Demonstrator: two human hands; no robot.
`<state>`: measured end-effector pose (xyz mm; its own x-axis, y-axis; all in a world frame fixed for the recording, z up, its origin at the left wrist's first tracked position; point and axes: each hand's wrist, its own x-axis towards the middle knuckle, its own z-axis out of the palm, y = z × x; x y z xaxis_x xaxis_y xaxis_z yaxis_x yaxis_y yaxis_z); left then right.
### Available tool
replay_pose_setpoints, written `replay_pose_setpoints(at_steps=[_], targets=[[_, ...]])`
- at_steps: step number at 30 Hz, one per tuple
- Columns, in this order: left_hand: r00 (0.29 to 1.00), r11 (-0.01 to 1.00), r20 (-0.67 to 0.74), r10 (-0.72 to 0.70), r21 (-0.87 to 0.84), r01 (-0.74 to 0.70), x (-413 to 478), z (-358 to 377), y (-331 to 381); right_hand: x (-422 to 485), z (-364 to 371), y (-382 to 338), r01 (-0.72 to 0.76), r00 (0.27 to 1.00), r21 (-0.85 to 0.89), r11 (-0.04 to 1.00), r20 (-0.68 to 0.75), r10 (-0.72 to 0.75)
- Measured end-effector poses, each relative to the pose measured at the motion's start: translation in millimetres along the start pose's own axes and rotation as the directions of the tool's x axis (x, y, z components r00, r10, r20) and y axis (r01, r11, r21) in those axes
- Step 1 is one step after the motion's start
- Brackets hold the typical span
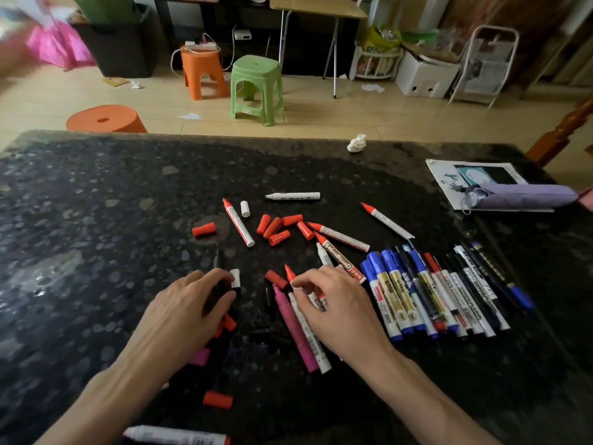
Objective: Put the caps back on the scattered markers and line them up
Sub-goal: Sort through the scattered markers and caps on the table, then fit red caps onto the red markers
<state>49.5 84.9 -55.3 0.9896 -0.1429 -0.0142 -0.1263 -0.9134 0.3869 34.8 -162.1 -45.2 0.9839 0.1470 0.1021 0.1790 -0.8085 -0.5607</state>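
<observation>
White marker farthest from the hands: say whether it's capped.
Uncapped. The white marker shows a bare dark tip.

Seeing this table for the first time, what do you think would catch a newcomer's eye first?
Loose red caps cluster mid-table, bright against the dark table. To their right lies a tidy row of capped markers. Nearest the camera, the left hand grips a black marker while the right hand pinches a red-tipped marker.
</observation>
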Motion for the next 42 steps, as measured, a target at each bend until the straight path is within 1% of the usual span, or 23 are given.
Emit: replay_pose_setpoints(at_steps=[2, 5, 9, 12, 14, 16, 19, 21, 25, 27, 29, 30, 32, 33, 35, 36, 37, 38, 39, 40, 41, 42], targets=[[1.000, 1.000, 0.030, -0.001, 0.008, 0.000, -0.4, 0.2, -1.7, 1.2, 1.0, 1.3, -0.003, 1.000, 0.004, 1.000, 0.003, 0.003], [0.999, 0.999, 0.037, -0.029, -0.021, 0.030, 2.5, 2.2, -3.8, 2.4, 1.8, 4.2, -0.022, 1.000, -0.007, 1.000, -0.001, 0.022], [0.997, 0.999, 0.063, -0.033, -0.028, 0.035, 2.0, 2.3, -8.3, 9.5, -5.7, 9.7, -0.079, 0.996, -0.021, 0.997, -0.053, 0.077], [0.997, 0.999, 0.068, -0.038, -0.023, 0.040, 0.6, -2.7, -11.1, 38.0, -21.5, 27.2, -0.194, 0.966, -0.057, 0.979, -0.183, 0.181], [0.998, 0.999, 0.044, -0.035, -0.024, 0.037, -0.7, -5.0, -9.3, 65.4, -34.1, 45.3, -0.295, 0.919, -0.099, 0.950, -0.300, 0.254], [1.000, 0.999, -0.003, -0.026, -0.032, 0.026, -1.6, -6.4, -6.1, 92.4, -42.8, 61.8, -0.375, 0.881, -0.151, 0.915, -0.365, 0.301], [0.998, 0.999, -0.054, -0.012, -0.049, 0.009, -0.9, -8.8, -0.1, 120.9, -46.7, 77.4, -0.455, 0.865, -0.226, 0.861, -0.341, 0.367], [0.997, 0.998, -0.074, 0.012, -0.068, -0.017, -0.1, -10.6, 3.4, 131.9, -48.6, 85.6, -0.515, 0.843, -0.259, 0.817, -0.327, 0.428], [0.986, 0.988, -0.137, 0.097, -0.105, -0.112, -0.7, -10.9, 7.9, 140.0, -50.4, 108.4, -0.656, 0.752, -0.255, 0.710, -0.290, 0.591], [0.978, 0.981, -0.155, 0.137, -0.115, -0.155, -0.8, -9.5, 10.8, 140.0, -49.5, 117.3, -0.678, 0.733, -0.216, 0.703, -0.276, 0.622], [0.974, 0.972, -0.160, 0.160, -0.145, -0.184, -0.7, -7.8, 15.0, 139.8, -47.9, 120.4, -0.664, 0.741, -0.188, 0.724, -0.294, 0.603], [0.974, 0.966, -0.158, 0.163, -0.174, -0.190, -0.9, -6.8, 17.7, 138.9, -47.2, 119.1, -0.641, 0.759, -0.191, 0.743, -0.299, 0.578], [0.976, 0.948, -0.158, 0.153, -0.254, -0.190, -1.2, -5.3, 22.0, 136.0, -45.0, 110.8, -0.542, 0.826, -0.194, 0.817, -0.301, 0.477], [0.976, 0.937, -0.164, 0.142, -0.296, -0.186, -1.0, -4.6, 22.7, 135.1, -42.9, 104.5, -0.464, 0.863, -0.163, 0.871, -0.305, 0.403], [0.979, 0.909, -0.170, 0.111, -0.382, -0.169, 1.3, -3.3, 22.4, 130.7, -39.4, 84.4, -0.284, 0.906, 0.016, 0.959, -0.321, 0.274], [0.981, 0.891, -0.171, 0.093, -0.426, -0.159, 2.9, -3.2, 22.1, 127.4, -36.9, 70.1, -0.204, 0.917, 0.146, 0.968, -0.317, 0.241], [0.983, 0.871, -0.166, 0.075, -0.469, -0.146, 4.4, -3.7, 20.9, 123.2, -33.4, 52.9, -0.144, 0.928, 0.298, 0.943, -0.291, 0.234], [0.986, 0.847, -0.157, 0.060, -0.515, -0.133, 5.4, -4.7, 20.5, 119.3, -29.6, 33.2, -0.120, 0.939, 0.467, 0.876, -0.233, 0.253], [0.989, 0.826, -0.140, 0.047, -0.552, -0.118, 6.3, -6.3, 20.1, 115.8, -24.3, 13.6, -0.135, 0.951, 0.624, 0.769, -0.136, 0.277], [0.992, 0.806, -0.120, 0.039, -0.583, -0.102, 6.6, -8.0, 20.0, 111.9, -17.7, -4.9, -0.176, 0.960, 0.741, 0.648, -0.016, 0.279], [0.994, 0.786, -0.106, 0.031, -0.611, -0.090, 6.8, -10.9, 20.3, 107.6, -10.4, -21.8, -0.220, 0.963, 0.810, 0.544, 0.091, 0.253], [0.995, 0.769, -0.101, 0.022, -0.634, -0.082, 7.3, -13.1, 19.9, 102.8, -2.2, -36.3, -0.256, 0.961, 0.837, 0.483, 0.169, 0.217]])
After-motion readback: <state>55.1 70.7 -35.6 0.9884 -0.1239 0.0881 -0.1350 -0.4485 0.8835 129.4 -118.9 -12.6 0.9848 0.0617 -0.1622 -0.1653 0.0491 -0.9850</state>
